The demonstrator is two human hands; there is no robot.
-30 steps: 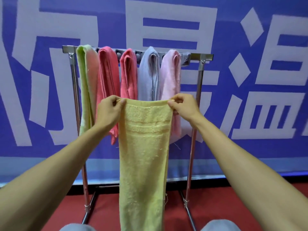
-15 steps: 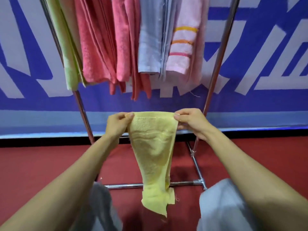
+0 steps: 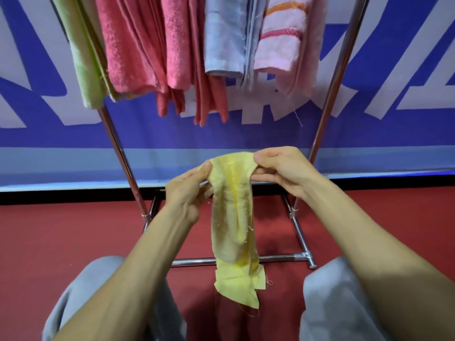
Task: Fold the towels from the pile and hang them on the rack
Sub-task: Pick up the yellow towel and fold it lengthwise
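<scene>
Left hand [image 3: 187,185] and right hand [image 3: 283,168] both pinching a limp, nubby yellow towel [image 3: 234,217] (frayed hem, narrow folded strip)

A blue banner [image 3: 246,136] with large white shapes covers the wall behind, paling to a lighter blue band along its lower edge. Beneath it runs a thin black strip [image 3: 61,196], and below that a dark red floor [image 3: 49,242] under even, soft light.

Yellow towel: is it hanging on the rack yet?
No, the yellow towel dangles below the rack, pinched at its top by the left hand and right hand.
</scene>
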